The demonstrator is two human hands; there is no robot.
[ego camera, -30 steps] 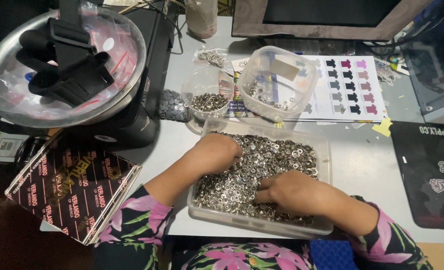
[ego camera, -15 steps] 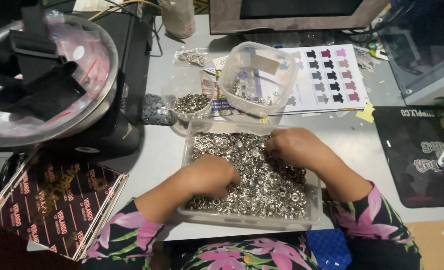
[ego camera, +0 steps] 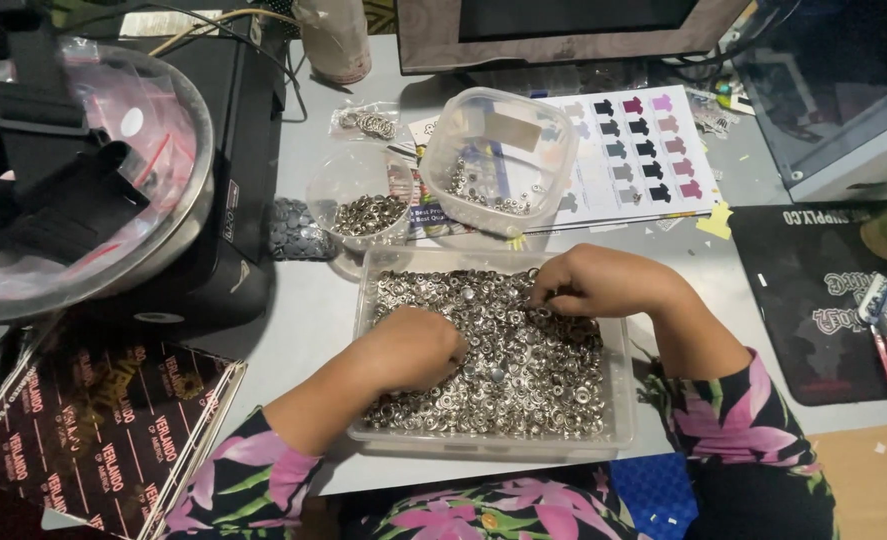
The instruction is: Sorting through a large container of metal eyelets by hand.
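On the grey tabletop I see my left hand curled and my right hand pinching among metal rings filling the clear tray; the small bowl at eleven o'clock holds few.

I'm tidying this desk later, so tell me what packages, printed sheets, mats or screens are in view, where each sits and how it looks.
Dark patterned box: lower left, flat, black with gold print.
Colour chart sheet: top centre, white, rows of small shirt shapes.
Printed mat: right, black with pale lettering.
Screen: top edge, dark, grey frame.
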